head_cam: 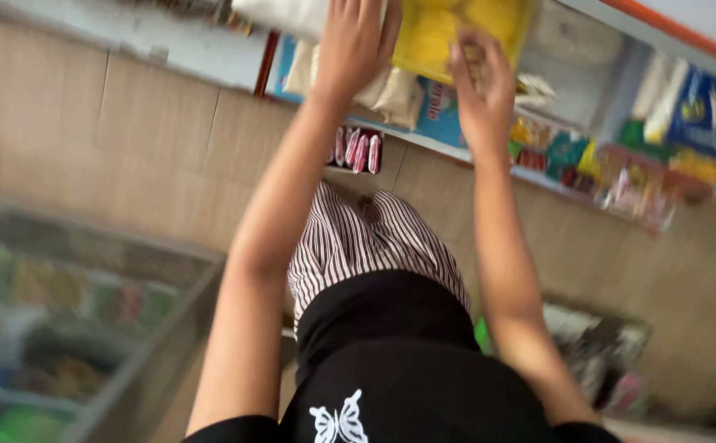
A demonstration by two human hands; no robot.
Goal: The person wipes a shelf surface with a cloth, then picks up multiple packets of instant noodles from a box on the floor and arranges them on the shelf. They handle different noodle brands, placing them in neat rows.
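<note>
Both hands are reaching up to a shelf [489, 160] of packets. The left hand [356, 45] is lying spread on a white bag [280, 12]; the right hand [481, 90] is gripping the lower edge of a yellow bag [448, 29] just beside it.

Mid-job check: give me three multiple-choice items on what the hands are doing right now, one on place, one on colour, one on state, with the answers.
1. Where are both hands?
A. Down at the glass-topped case
B. Up at the shelf with the packets
C. Resting on the floor tiles

2. What colour is the bag under the right hand?
A. Yellow
B. Black
C. Purple

3. How does the left hand lie?
A. Clenched in a fist in mid-air
B. Hanging at the person's side
C. Fingers spread flat on the pale bags

Answers:
1 B: the left hand and the right hand both reach up to the shelf.
2 A: the yellow bag shows plainly behind its fingers.
3 C: its fingers press on the pale bags, apart from the glass-topped case.
</note>
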